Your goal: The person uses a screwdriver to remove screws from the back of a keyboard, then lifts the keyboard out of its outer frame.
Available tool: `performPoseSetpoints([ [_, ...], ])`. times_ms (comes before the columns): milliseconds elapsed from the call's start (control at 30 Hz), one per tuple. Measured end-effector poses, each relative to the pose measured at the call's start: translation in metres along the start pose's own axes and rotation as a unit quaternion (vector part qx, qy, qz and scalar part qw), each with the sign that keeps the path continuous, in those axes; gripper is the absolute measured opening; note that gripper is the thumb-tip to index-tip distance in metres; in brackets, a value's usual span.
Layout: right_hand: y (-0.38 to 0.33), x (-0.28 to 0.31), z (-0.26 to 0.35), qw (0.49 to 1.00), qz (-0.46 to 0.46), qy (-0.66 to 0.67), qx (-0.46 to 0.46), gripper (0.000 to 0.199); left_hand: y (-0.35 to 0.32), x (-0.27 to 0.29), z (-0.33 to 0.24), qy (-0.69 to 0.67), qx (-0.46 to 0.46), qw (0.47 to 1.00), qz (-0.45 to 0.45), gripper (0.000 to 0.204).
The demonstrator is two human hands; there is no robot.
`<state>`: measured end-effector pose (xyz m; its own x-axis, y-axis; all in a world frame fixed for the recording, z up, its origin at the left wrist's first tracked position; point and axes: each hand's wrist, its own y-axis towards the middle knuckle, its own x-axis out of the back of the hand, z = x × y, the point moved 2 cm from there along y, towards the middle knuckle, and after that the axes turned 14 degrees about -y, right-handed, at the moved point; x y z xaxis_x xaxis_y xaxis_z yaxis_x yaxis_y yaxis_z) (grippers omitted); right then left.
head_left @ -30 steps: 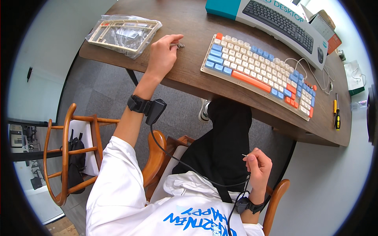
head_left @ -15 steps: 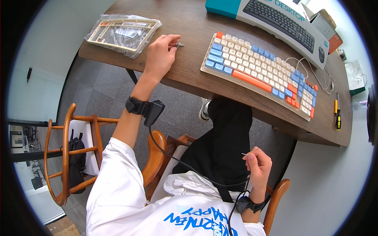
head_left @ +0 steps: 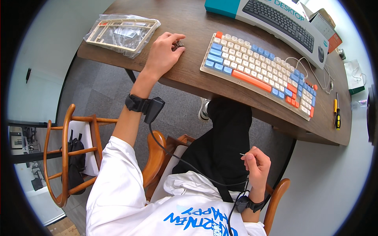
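My left hand (head_left: 162, 55) rests on the desk with thumb and fingers curled round a small heap of metal screws (head_left: 179, 44). The heap is partly hidden by the fingers. Just left of that hand lies a cream keyboard frame (head_left: 138, 50) in a clear plastic bag. Over my lap, below the desk edge, my right hand (head_left: 258, 165) pinches a thin little metal piece, seemingly a screw (head_left: 242, 154), between thumb and forefinger. A keyboard (head_left: 252, 67) with cream, blue and orange keys lies on the desk to the right of the heap.
Two yellow-and-black screwdrivers (head_left: 337, 116) lie near the desk's right end. Behind the keyboard stands a keyboard box (head_left: 232, 10), with a white cable (head_left: 311, 65) beside it. A wooden chair (head_left: 67, 157) is at left. Black cables run from both wrist straps.
My left thumb has moved right, and the fingers now surround the screw heap. My right hand has barely shifted, still pinching the small metal piece.
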<state>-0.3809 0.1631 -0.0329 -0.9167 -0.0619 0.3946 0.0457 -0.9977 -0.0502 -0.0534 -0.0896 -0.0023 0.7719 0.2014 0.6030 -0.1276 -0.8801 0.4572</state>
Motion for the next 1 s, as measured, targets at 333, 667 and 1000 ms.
performPoseSetpoints([
  [333,-0.001,-0.001,-0.004,1.000,-0.013,0.001,0.005,0.024,0.004,-0.006,0.011,0.036,-0.054,0.998,-0.017,0.007],
  [667,-0.001,-0.005,-0.001,1.000,-0.008,0.006,0.000,0.023,-0.002,0.003,0.011,0.051,-0.107,0.993,-0.004,0.007],
  [1000,-0.001,-0.009,0.002,1.000,-0.012,-0.007,0.001,0.024,-0.007,0.007,0.009,0.025,-0.087,0.996,0.005,0.016],
])
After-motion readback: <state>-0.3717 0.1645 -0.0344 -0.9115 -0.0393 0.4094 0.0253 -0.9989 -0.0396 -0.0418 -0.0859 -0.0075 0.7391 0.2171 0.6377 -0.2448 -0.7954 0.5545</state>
